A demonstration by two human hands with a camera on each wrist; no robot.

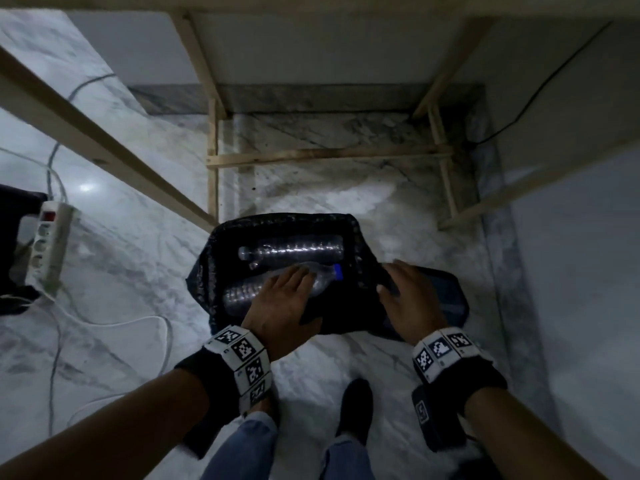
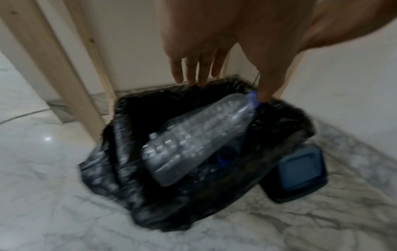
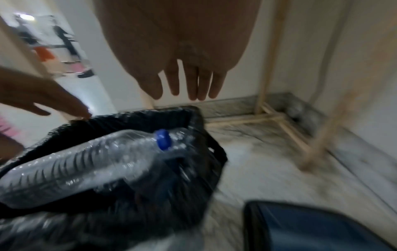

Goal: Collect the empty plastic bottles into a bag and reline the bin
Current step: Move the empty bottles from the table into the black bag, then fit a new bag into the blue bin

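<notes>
1. A white plastic power strip (image 1: 48, 245) with a red switch lies on the glossy veined marble floor (image 1: 131, 258) at far left; no writing on it is legible.
2. The black bag (image 1: 204, 282), thin crinkled plastic, sits open-mouthed on the floor with ribbed clear bottles inside; the upper bottle (image 2: 193, 135) has a blue cap and no readable label.
3. The left hand (image 1: 277, 306) hovers over it, fingers straight and spread, gripping nothing.
4. The right hand (image 1: 412, 299), fingers likewise straight and unclenched, rests on the bag's dark edge.
5. The blue bin (image 2: 300, 169), smooth and rectangular, lies just beside the bag.
</notes>
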